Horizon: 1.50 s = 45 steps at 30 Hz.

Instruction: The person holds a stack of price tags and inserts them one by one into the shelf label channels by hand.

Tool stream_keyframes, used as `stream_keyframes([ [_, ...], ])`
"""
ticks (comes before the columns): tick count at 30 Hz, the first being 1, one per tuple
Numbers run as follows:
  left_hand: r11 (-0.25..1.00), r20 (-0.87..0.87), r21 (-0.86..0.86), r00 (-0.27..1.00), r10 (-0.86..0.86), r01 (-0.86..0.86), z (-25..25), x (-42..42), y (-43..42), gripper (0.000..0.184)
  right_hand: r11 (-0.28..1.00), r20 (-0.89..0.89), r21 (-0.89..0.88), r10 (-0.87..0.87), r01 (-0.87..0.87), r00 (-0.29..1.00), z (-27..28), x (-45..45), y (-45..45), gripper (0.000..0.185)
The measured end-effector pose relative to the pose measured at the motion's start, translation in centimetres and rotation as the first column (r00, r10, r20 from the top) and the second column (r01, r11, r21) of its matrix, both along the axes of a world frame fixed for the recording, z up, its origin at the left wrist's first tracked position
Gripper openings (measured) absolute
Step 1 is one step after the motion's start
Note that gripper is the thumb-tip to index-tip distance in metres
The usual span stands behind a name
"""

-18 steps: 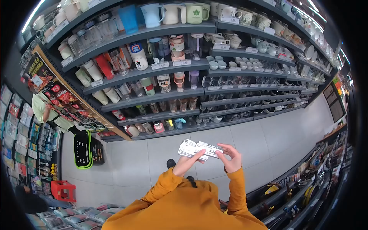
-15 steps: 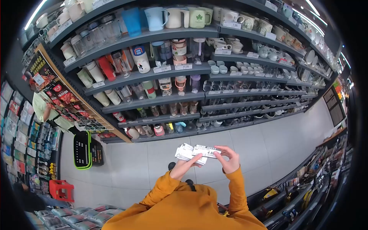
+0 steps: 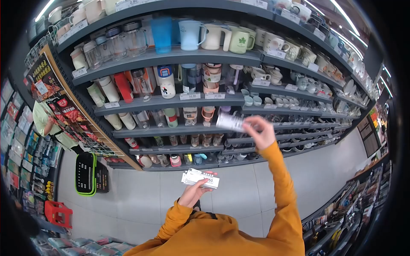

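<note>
A stack of white price tags [image 3: 201, 179] lies in my left hand [image 3: 194, 193], with the thumb pressed across the top one. My right hand [image 3: 260, 130] is raised toward the shelves and pinches a single price tag [image 3: 230, 123] by its right end; motion blurs the print on it. Behind that tag are the shelf edges, and a pink-handled tumbler [image 3: 208, 114] stands just to its left. Above it sits a row of large cups, among them a light blue pitcher [image 3: 191, 35] and a green mug [image 3: 242, 40].
Shelves of bottles and crockery curve across the front, with price labels [image 3: 190, 96] on their edges. At left stand a black and green shopping basket [image 3: 86, 174] and a red stool [image 3: 58, 214]. A person in light green [image 3: 45, 121] is partly hidden by the snack rack [image 3: 64, 104].
My right hand has lifted one tag off the stack and carried it up and forward to the shelves. My left hand, with the other tags, has shifted slightly left and down in view.
</note>
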<state>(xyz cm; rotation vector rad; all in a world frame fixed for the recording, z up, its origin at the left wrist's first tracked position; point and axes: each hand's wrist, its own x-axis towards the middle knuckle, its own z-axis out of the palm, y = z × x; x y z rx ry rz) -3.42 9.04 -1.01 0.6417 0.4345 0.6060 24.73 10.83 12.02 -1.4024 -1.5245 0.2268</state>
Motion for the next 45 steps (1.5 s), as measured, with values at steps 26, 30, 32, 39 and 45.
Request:
stream_keyframes([
  [26,0.999,-0.016,0.037,1.0,0.015,-0.014,1.3,-0.2,14.6,0.033,0.994,0.01,0.095,0.051,-0.052,0.999,13.5,7.0,26.7,0.02],
  [30,0.997,-0.019,0.06,0.999,-0.036,0.037,0.9,0.8,15.8,0.033,0.99,-0.018,-0.053,0.126,-0.127,0.992,13.2,7.4,27.0,0.02],
  [32,0.997,-0.022,0.062,0.998,-0.054,0.056,1.0,1.1,16.4,0.033,0.985,-0.046,-0.095,0.137,-0.141,0.989,12.9,7.5,27.0,0.021],
  [39,0.992,-0.016,0.064,0.994,-0.107,0.108,0.9,1.8,17.0,0.034,0.986,-0.148,-0.04,0.154,-0.162,0.977,12.2,8.6,27.1,0.024],
  [45,0.994,-0.034,0.049,0.995,-0.095,0.097,0.8,1.8,17.0,0.033,0.985,-0.14,-0.005,0.169,-0.171,0.976,12.6,8.1,26.9,0.025],
])
